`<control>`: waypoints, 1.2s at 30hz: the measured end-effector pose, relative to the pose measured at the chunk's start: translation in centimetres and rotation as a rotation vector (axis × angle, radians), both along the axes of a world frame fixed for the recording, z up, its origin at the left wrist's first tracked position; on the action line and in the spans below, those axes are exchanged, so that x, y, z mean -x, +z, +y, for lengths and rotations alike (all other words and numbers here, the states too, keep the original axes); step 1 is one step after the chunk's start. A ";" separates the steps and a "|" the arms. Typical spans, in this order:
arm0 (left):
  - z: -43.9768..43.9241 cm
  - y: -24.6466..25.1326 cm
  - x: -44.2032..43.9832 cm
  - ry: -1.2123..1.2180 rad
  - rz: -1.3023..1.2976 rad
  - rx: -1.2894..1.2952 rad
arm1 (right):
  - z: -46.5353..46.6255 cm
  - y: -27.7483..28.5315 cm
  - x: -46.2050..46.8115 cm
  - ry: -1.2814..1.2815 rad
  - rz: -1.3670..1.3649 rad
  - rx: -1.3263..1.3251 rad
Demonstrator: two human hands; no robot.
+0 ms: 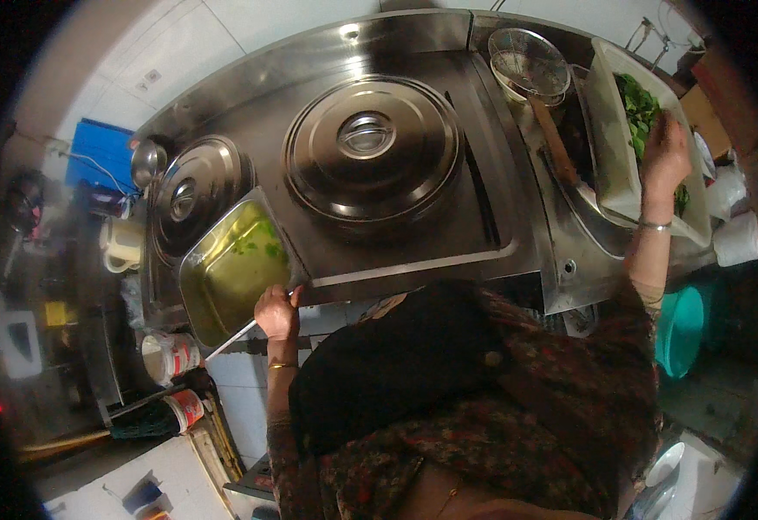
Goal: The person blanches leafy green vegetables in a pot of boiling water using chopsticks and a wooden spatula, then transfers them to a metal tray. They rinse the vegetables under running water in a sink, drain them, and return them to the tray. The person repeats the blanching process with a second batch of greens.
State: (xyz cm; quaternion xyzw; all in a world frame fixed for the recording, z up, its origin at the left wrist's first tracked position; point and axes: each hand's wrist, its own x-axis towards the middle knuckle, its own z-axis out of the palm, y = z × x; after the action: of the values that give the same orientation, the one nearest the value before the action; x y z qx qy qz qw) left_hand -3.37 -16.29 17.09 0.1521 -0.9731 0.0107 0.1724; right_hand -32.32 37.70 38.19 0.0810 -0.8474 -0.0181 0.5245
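Note:
My left hand (278, 313) grips the near rim of a rectangular steel pan (213, 292), which is tilted at the front edge of the stove. A few green leaves (263, 242) lie inside the pan. On the right, my right hand (667, 158) reaches into a deep white plastic bin (607, 140) and touches leafy greens (639, 107); whether its fingers hold any leaves is hard to tell. A large round steel lid (327, 169) covers a pot in the middle. A smaller lidded pot (213, 166) stands behind the pan.
A wire strainer (528, 62) with a wooden handle (554, 143) lies beside the bin. Dark chopsticks (479, 188) rest right of the large lid. At the left are a steel ladle (148, 160), a cream jug (122, 244) and a bucket (169, 357). A teal tub (680, 333) stands low at the right.

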 end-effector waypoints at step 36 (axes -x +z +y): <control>0.0 0.1 -0.2 0.005 0.015 -0.057 | -34.7 -23.9 6.5 0.765 -0.946 -0.151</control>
State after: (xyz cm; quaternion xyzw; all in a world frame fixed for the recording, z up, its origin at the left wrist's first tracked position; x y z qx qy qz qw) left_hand -3.21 -16.28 17.23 0.1596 -0.9714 -0.0176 0.1751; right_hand -38.82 2.97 14.26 0.4157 -0.8956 0.1493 0.0537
